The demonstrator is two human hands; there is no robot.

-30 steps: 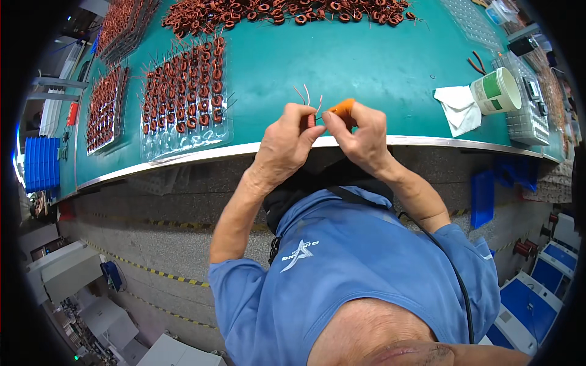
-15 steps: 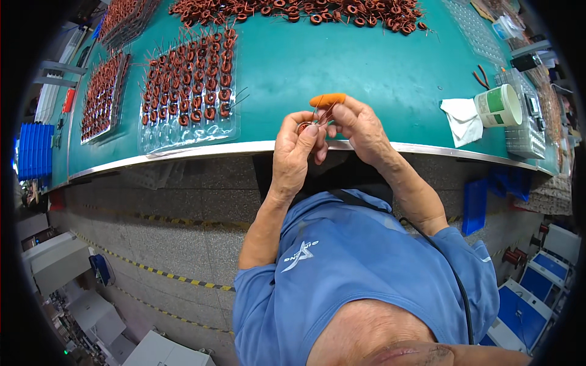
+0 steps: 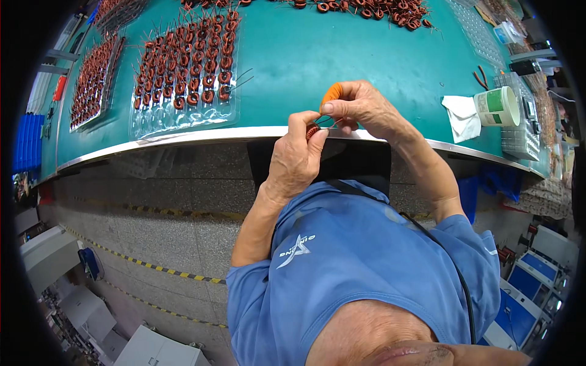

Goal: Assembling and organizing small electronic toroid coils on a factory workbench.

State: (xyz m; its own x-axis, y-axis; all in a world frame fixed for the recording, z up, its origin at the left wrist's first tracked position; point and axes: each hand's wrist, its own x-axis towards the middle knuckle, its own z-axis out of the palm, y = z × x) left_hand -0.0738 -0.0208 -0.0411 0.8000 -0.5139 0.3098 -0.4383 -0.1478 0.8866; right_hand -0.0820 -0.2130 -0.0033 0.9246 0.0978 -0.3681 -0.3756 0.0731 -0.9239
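Observation:
Near the table's front edge, my left hand (image 3: 293, 157) pinches a copper-wound toroidal coil (image 3: 312, 131) between thumb and fingers. Only part of the ring shows past the fingertips. Facing it, my right hand (image 3: 371, 111) wears an orange finger cot (image 3: 331, 94) on the index finger. Its thumb and index finger are closed on a thin wire lead (image 3: 323, 120) that rises from the coil. A second lead sticks out toward the right hand's lower fingers. Both hands are just above the edge, close together.
Clear plastic trays (image 3: 183, 116) of upright coils stand on the green table (image 3: 287, 67) at left. A heap of loose coils (image 3: 390, 11) lies at the back. To the right are pliers (image 3: 480, 79), a white cloth (image 3: 462, 119), a tipped whitish-green tub (image 3: 495, 107) and stacked trays.
My right hand has turned and moved slightly right, and its orange-covered index finger now bends down against the thumb on the lead. My left hand still holds the coil. The view has shifted slightly.

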